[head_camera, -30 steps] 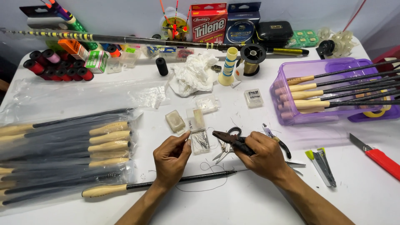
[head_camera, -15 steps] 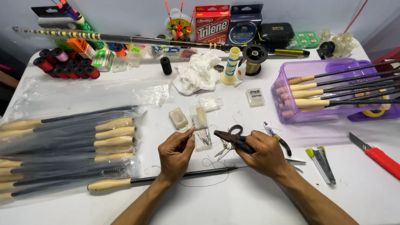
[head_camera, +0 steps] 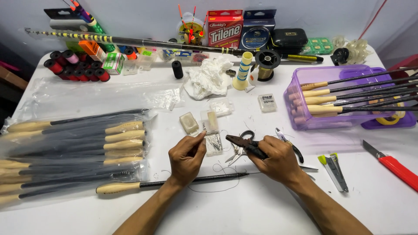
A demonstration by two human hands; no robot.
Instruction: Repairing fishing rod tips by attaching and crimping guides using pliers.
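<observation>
Left hand [head_camera: 186,157] fingers pinching something tiny; right hand [head_camera: 277,159] gripping pliers [head_camera: 244,144]. Could slip onto cluttered bench [head_camera: 261,209], vanishing among thread.

white worktable against a pale wall

the table [head_camera: 244,209] stretched wide under even light; behind the table rose a plain bluish-white wall [head_camera: 143,17], and left of the table lay dark floor.
</observation>
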